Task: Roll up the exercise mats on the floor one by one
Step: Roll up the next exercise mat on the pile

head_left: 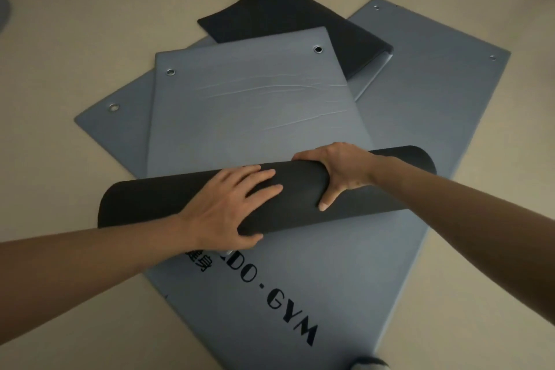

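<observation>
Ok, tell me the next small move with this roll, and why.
Probably push the roll forward, away from you. The left hand and right hand both grip it, and the grey mat ahead lies flat up to its eyelets.

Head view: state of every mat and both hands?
top grey mat: partly rolled, far end flat
dark roll: lying across the stack, held by both hands
left hand: grip on the roll, fingers over the top, thumb under
right hand: grip on the roll, fingers over its far side
GYM-lettered mat: flat, unrolled
folded mat: folded over, dark side up
right grey mat: flat
left grey mat: flat, partly covered
</observation>
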Tool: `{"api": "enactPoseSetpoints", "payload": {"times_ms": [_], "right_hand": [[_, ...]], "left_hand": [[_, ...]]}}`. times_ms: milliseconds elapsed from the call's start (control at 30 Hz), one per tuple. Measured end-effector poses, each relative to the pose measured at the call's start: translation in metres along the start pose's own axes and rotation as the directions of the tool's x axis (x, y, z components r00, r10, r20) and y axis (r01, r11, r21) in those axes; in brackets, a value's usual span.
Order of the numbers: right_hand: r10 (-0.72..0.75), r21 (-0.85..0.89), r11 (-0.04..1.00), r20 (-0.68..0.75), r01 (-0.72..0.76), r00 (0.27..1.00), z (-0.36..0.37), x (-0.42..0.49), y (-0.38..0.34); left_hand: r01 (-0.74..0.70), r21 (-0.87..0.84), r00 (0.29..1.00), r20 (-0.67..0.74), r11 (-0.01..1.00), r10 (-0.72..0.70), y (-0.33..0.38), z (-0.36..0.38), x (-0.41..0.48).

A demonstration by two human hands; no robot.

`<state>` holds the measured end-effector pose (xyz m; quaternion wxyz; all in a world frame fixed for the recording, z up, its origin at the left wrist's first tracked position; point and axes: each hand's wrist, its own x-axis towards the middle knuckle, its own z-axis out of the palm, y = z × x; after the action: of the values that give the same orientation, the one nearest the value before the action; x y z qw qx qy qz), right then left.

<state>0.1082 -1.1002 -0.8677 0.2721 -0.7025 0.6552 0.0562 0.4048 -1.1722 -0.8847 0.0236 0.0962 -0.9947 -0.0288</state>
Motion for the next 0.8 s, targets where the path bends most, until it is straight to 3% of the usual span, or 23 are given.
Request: {"api": "enactPoseSetpoints", "payload": {"times_ms": [100, 167, 267, 333, 400, 500, 633, 800], "right_hand": [[0.042, 0.074, 0.996, 0.044, -0.046, 0.998, -0.004, 0.008, 0.009], [0.098, 0.022, 0.995, 0.033, -0.099, 0.995, -0.004, 0.010, 0.015], [0.112, -0.090, 0.986, -0.234, -0.137, 0.966, -0.001, 0.006, 0.024], [-0.003, -0.113, 0.992, -0.476, -0.058, 0.879, 0.010, 0.000, 0.026], [-0.126, -0.194, 0.981, -0.594, 0.010, 0.795, 0.026, -0.002, 0.026], [-0.161, -0.297, 0.955, -0.548, -0.010, 0.821, 0.049, 0.000, 0.027], [-0.063, -0.360, 0.928, -0.400, -0.093, 0.914, 0.058, 0.006, 0.029], [-0.008, -0.287, 0.954, -0.321, -0.090, 0.947, 0.032, 0.030, 0.040]], "left_hand": [[-0.010, 0.161, 0.995, 0.102, 0.987, -0.006, 0.006, 0.015, -0.006], [-0.007, 0.237, 0.984, 0.176, 0.972, -0.036, -0.001, 0.019, -0.003], [0.022, 0.242, 0.970, 0.231, 0.970, -0.079, -0.023, 0.015, 0.013], [0.064, 0.175, 0.954, 0.279, 0.982, -0.112, -0.043, 0.007, 0.030], [0.138, 0.049, 0.924, 0.353, 0.989, -0.147, -0.064, -0.003, 0.046], [0.196, -0.078, 0.908, 0.392, 0.977, -0.151, -0.087, -0.011, 0.061], [0.191, -0.077, 0.919, 0.364, 0.979, -0.151, -0.106, -0.010, 0.068], [-0.050, 0.078, 0.995, 0.095, 0.996, 0.043, -0.097, 0.001, 0.058]]}}
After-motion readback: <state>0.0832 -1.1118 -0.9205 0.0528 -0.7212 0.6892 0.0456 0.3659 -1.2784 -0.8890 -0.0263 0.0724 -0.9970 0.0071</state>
